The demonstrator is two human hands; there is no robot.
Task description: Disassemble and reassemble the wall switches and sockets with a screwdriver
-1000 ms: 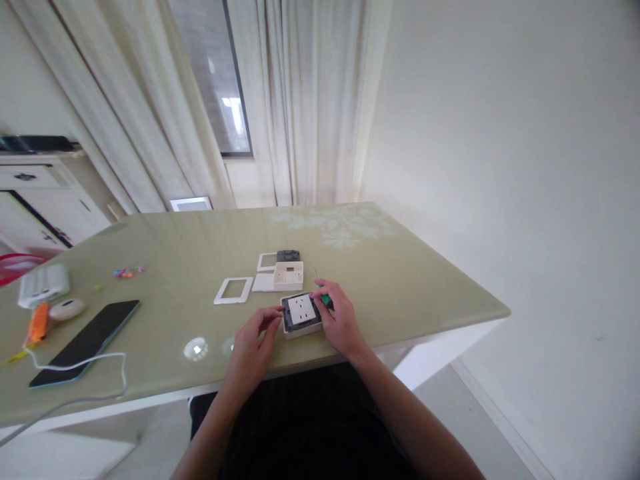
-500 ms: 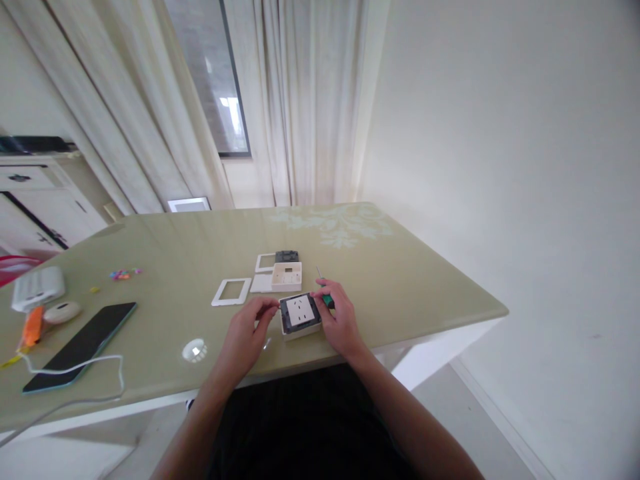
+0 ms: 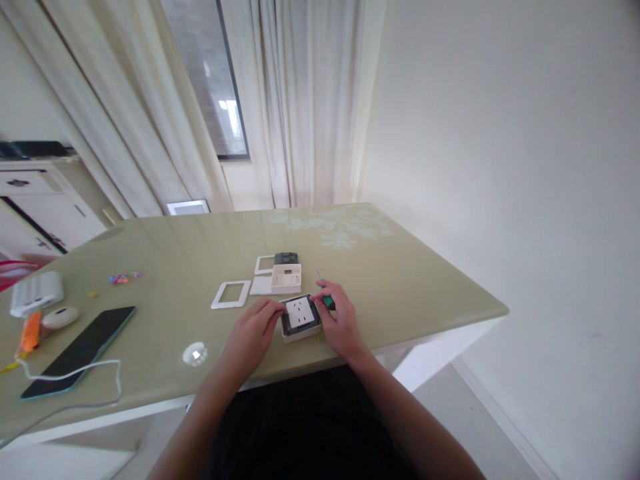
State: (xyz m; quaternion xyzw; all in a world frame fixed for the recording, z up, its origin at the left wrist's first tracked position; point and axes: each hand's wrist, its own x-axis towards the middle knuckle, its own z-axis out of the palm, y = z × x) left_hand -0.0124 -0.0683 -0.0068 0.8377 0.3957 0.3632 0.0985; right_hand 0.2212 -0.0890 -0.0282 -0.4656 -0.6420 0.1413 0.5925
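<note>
A wall socket (image 3: pixel 301 313) with a white face and dark surround sits in a white mounting box (image 3: pixel 301 336) near the table's front edge. My left hand (image 3: pixel 257 327) is closed in a pinch at the socket's left side; whatever its fingertips hold is too small to make out. Against the right side of the socket rests my right hand (image 3: pixel 338 319), its fingers wrapped round a green-handled screwdriver (image 3: pixel 329 302) whose thin shaft points away from me.
Beyond the socket lie a second white mounting box (image 3: pixel 287 280), a dark socket part (image 3: pixel 287 258), a white plate (image 3: pixel 261 285) and a white frame (image 3: pixel 231 294). Leftward are a phone (image 3: pixel 80 353) with a white cable (image 3: pixel 119 380), an orange object (image 3: pixel 31 332) and small coloured pieces (image 3: pixel 124 277).
My left fingertips have moved slightly right, onto the left edge of the socket. My right hand keeps its place with the screwdriver.
</note>
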